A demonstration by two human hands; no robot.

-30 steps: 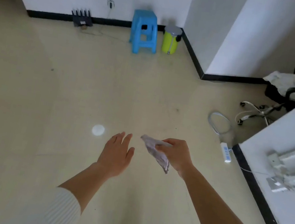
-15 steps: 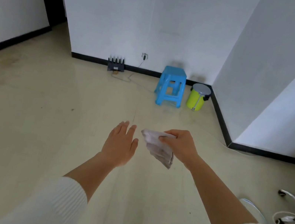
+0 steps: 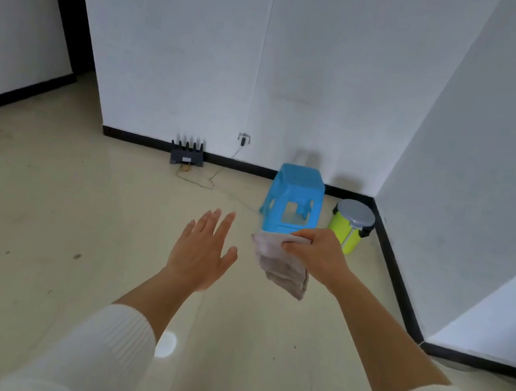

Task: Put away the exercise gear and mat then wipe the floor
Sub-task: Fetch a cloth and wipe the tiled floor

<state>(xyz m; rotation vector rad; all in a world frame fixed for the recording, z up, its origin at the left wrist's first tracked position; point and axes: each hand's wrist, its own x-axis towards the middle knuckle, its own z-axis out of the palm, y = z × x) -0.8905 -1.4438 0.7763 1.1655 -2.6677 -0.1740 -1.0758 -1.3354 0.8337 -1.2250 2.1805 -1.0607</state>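
1. Cloth (image 3: pixel 279 263) of greyish, crumpled fabric, pinched at its top edge in the curled fingers (image 3: pixel 298 239) of the right hand (image 3: pixel 318 256); rest of it hanging loose beneath and slightly left of those fingers, long axis running downward, clear of the floor.
2. Left hand (image 3: pixel 203 251) flat, fingers (image 3: pixel 215 222) straight and slightly spread, gripping nothing; just left of the cloth, a narrow gap between, no contact visible.
3. Pale, glossy tiled floor (image 3: pixel 39 227) well beneath both sets of fingers; small dark specks (image 3: pixel 77 256) on it, out to the left of the left fingers.
4. Beyond the right fingers: blue plastic stool (image 3: pixel 293 198), its lower edge partly hidden behind cloth and fingers; lime-green round bin with a grey lid (image 3: pixel 352 224) to the right of them; black pronged box (image 3: pixel 187 156) beyond the left fingers.
5. Nothing left to put away anywhere in view, so probably at the wiping stage, not yet begun.
6. Deciding relation for the coming move: floor straight down from the gripping fingers, cloth's long axis pointing at it, right hand nearer to the job since already holding the cloth.
7. Likely need: lower the right hand, lay the cloth flat, press with the palm; left hand free for bracing or for spreading the fabric.
8. Possible snag: with only an edge pinch, bunching rather than full contact.
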